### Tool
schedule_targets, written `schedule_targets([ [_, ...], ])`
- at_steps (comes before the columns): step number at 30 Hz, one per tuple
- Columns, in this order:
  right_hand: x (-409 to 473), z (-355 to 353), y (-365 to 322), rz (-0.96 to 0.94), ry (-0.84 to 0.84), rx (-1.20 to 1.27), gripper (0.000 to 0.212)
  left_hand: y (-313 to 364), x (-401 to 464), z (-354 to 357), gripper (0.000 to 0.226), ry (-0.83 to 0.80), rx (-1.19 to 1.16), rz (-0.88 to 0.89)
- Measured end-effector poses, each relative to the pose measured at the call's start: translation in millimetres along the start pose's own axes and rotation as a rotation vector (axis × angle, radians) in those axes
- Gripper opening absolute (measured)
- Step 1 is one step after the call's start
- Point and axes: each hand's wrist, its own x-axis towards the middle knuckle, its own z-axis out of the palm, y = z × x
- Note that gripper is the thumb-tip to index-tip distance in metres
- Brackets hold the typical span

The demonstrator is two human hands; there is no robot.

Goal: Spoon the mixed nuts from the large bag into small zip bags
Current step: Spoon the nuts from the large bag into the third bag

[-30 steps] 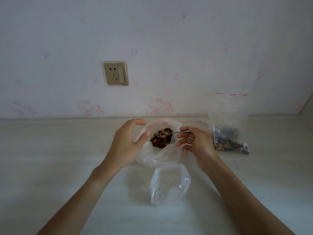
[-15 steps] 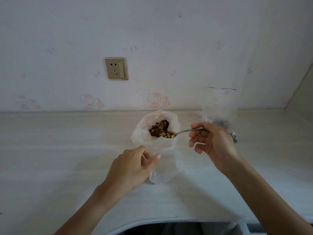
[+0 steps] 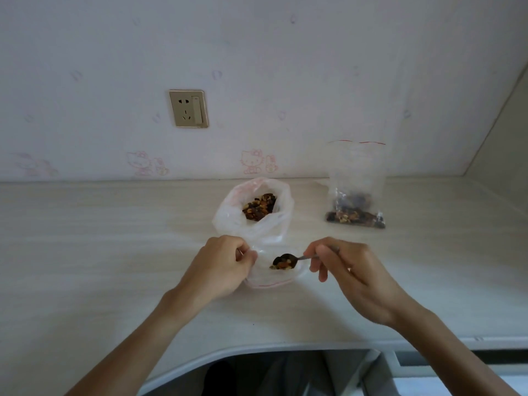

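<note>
Since the earlier frame, the loaded spoon (image 3: 284, 260) has been carried from the large bag (image 3: 254, 215) at frame centre down over the small zip bag (image 3: 274, 277). Its handle is pinched in the right hand (image 3: 347, 271) grip; the bag's rim is pinched by the left hand (image 3: 221, 265). One filled zip bag (image 3: 355, 195) stands on the table (image 3: 100, 238), centre right.

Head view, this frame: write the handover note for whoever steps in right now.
Left hand pinches the small zip bag open at its rim.
Right hand holds the spoon, loaded with nuts, at that bag's mouth.
Large bag stands open behind, nuts still inside.
Done: one filled zip bag stands by the wall.
Left: tip this spoonful in, keep filling, seal.
</note>
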Motion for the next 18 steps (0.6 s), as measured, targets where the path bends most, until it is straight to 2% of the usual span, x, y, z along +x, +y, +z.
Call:
schedule_targets([
  [2,-4,-3,-2,-0.129,-0.070,-0.167,0.040,0,2,-1,0.021,-0.001,-0.019,-0.006],
  [5,-1,-5,-5,-0.189,-0.067,-0.149,0.034,1,3,1,0.021,0.007,-0.008,0.004],
  [9,7,-7,-2,-0.115,0.019,0.030,0.034,1,2,2,0.021,0.024,-0.024,0.015],
  [12,19,-1,1,-0.029,0.155,0.308,0.035,0,0,1,0.022,0.050,-0.036,0.024],
  [15,34,2,7,0.121,0.280,0.609,0.034,-2,-3,-1,0.030,0.083,-0.082,0.053],
  [18,52,2,13,0.280,0.344,0.740,0.034,-6,0,-10,0.031,0.191,-0.134,0.089],
])
